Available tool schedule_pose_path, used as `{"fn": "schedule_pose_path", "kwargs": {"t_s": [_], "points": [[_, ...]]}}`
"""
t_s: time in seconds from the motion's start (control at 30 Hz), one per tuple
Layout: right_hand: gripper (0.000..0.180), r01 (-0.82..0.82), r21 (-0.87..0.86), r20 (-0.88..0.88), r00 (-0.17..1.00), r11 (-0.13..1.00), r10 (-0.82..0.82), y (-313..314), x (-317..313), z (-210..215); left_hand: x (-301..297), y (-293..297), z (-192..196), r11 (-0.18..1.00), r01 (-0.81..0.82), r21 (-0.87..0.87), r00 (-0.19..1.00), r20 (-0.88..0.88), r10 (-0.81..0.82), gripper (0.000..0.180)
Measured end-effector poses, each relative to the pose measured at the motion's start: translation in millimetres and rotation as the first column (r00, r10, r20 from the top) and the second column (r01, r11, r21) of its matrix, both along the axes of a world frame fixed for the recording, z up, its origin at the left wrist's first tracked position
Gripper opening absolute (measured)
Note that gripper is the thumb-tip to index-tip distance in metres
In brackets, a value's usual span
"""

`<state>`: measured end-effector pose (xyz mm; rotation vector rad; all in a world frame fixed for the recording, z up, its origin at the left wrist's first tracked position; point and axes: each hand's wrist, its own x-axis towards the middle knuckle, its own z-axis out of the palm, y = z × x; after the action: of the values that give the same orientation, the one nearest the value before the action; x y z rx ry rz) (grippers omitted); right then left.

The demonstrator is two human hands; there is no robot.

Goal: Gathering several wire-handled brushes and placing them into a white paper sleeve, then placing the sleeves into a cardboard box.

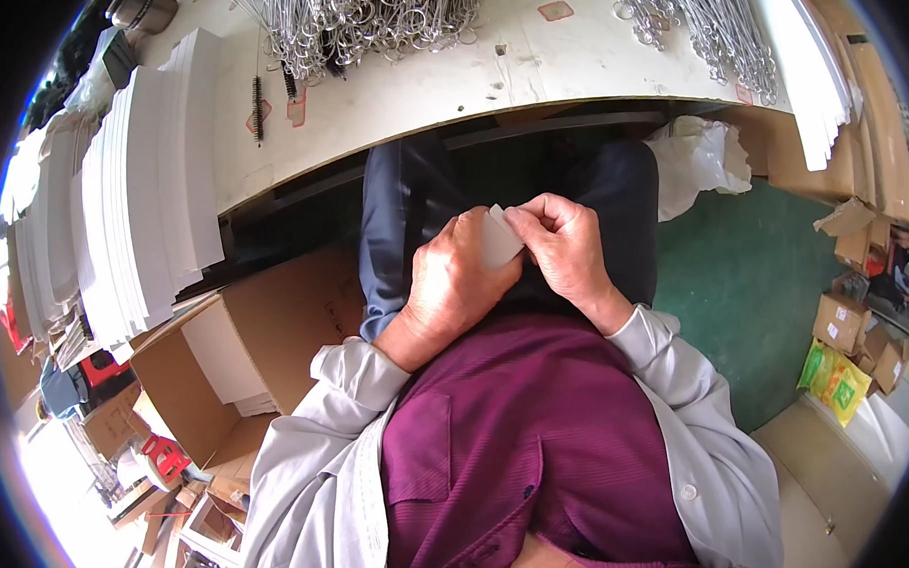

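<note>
Over my lap, my left hand (456, 276) is closed around a small white piece of paper or card (499, 238). My right hand (563, 242) pinches the same piece at its upper right edge, between thumb and fingers. One corner of it points up between the two hands. The rest lies hidden behind my fingers, so its full shape does not show. Both hands are close together, just short of the table edge.
On the white table (408, 110) lie a heap of wire pieces with ringed ends (375, 26), a second wire bundle (701, 25) and a thin dark-bristled brush (258, 111). White card stacks (150, 174) stand left. An open cardboard box (285, 310) sits below; a crumpled white bag (700, 160) lies right.
</note>
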<state>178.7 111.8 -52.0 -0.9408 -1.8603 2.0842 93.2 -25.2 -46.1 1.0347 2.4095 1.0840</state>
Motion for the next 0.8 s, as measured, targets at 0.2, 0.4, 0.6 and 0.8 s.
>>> {"fn": "schedule_pose_path", "kwargs": {"t_s": [0.2,0.4,0.6,0.8], "points": [[0.015,0.010,-0.030,0.006,1.000,1.000,-0.010,-0.2,2.4,-0.5,0.9,0.2,1.5,1.000,-0.004,0.013,1.000,0.008,0.003,0.053],[0.014,0.016,0.019,0.005,1.000,1.000,-0.016,-2.4,2.2,-0.7,0.1,-1.8,-0.5,1.000,0.009,0.019,1.000,0.014,-0.009,0.054],[0.012,0.009,0.133,-0.024,1.000,0.991,-0.005,-3.0,3.7,-3.1,0.6,-1.9,1.9,1.000,0.014,0.015,1.000,0.015,-0.014,0.054],[0.013,-0.042,0.343,-0.011,0.999,0.939,0.048,-5.2,0.8,-4.3,0.1,-3.6,-4.6,1.000,0.009,0.014,1.000,-0.021,-0.009,0.052]]}}
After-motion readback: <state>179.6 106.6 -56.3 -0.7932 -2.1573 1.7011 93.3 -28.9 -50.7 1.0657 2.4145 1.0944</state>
